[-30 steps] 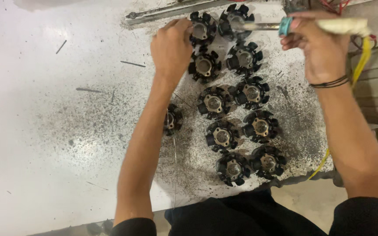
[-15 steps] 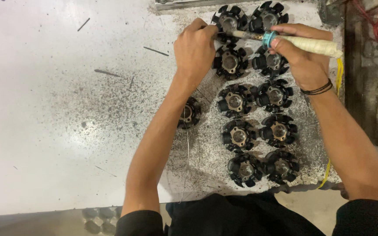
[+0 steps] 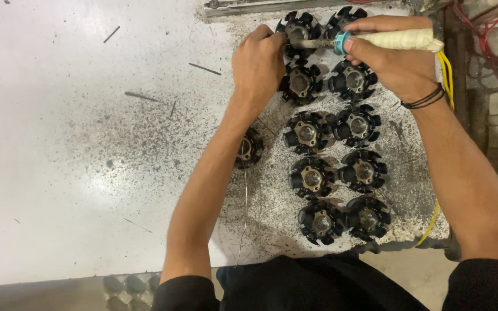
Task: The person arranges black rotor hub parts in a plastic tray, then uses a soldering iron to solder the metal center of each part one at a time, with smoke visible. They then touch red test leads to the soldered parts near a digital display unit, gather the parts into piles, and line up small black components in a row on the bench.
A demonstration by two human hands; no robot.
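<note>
White and speckled with dark grit, the bench (image 3: 76, 144) fills the view, with a few thin dark metal slivers (image 3: 142, 97) scattered on its left half. Just right of them, a lone black, toothed round motor core with a brass-coloured centre (image 3: 249, 148) sits half hidden beneath the left forearm. A thin wire (image 3: 244, 213) runs down from there toward the bench's near edge.

Further right, ten more such cores stand in two columns (image 3: 332, 138). The left hand (image 3: 257, 66) is curled closed, knuckles up, over the top-left core (image 3: 300, 27); its fingertips press at that core's near rim, though what they pinch is hidden.

The right hand (image 3: 396, 63) is wrapped firmly around the pale, tape-bound handle of a soldering-type tool with a teal collar (image 3: 402, 39). The tool's long axis lies nearly level, and its metal tip (image 3: 309, 44) points left, ending just at the left hand's fingertips over the top-left core. So the worked core lies left of the right hand and directly beneath the left, which is nearer. A yellow cable (image 3: 446, 72) trails from the handle down the bench's right edge.
</note>
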